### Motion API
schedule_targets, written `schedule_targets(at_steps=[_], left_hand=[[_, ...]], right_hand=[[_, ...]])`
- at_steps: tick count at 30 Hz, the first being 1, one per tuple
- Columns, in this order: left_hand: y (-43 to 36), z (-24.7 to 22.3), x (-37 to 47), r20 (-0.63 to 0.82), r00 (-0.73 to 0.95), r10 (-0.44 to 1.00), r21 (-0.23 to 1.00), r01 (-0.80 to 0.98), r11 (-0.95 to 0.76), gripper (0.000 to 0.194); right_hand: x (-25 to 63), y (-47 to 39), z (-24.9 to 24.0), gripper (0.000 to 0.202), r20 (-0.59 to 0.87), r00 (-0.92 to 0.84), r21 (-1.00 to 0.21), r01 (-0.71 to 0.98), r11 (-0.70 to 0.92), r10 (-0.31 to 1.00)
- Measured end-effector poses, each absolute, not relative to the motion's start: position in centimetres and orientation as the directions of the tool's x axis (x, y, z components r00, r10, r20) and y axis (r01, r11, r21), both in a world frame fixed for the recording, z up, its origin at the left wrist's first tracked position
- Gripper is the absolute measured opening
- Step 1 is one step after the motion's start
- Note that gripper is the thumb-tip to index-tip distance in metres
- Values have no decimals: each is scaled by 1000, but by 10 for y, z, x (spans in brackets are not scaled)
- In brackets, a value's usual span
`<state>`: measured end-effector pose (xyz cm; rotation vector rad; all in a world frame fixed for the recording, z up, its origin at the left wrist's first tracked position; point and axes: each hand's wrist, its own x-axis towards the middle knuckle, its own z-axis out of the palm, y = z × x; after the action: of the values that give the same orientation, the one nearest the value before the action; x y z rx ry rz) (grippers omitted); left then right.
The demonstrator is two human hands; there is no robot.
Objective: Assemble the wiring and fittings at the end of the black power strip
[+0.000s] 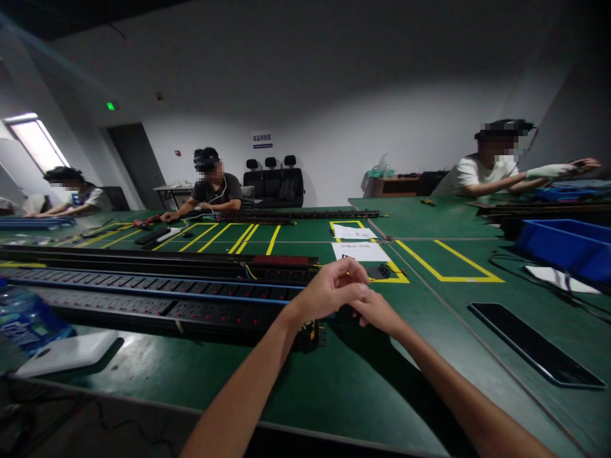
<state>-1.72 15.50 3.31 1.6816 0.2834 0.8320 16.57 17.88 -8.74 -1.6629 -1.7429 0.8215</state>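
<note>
My left hand (329, 289) and my right hand (375, 308) meet over the green table (382, 394), near the right end of the long black socket strips (210, 312). The left fingers curl over, and its fingertips come close to the thumb. My right hand lies against the left, its fingers bent and partly hidden behind it. Whether anything small is between the hands cannot be made out. Just below the left wrist, connectors with yellow wires (312, 332) stick out of the strip end. Beyond the hands lie white paper sheets (358, 252) and a small black part (380, 271).
A phone (534, 343) lies at the right, with a blue bin (568, 251) behind it. At the left are a bottle (28, 318) and a white power bank-like object (69, 353). Yellow tape marks the table. Several people work around it.
</note>
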Motion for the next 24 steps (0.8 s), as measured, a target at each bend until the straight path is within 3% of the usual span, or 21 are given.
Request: schedule_targets(at_steps=[2, 7, 16, 24], left_hand=[[185, 19, -26, 365, 631, 684, 912, -94, -400, 26], [226, -29, -38, 355, 468, 810, 885, 110, -452, 26], [226, -52, -42, 329, 520, 788, 784, 314, -535, 29], [220, -54, -43, 337, 537, 773, 747, 348, -567, 30]], right_hand=[[165, 178, -89, 44, 15, -75, -782, 620, 58, 997], [164, 180, -92, 44, 10, -86, -782, 621, 61, 996], [164, 181, -95, 43, 16, -101, -765, 639, 77, 995], [163, 179, -94, 44, 26, -100, -765, 639, 84, 995]])
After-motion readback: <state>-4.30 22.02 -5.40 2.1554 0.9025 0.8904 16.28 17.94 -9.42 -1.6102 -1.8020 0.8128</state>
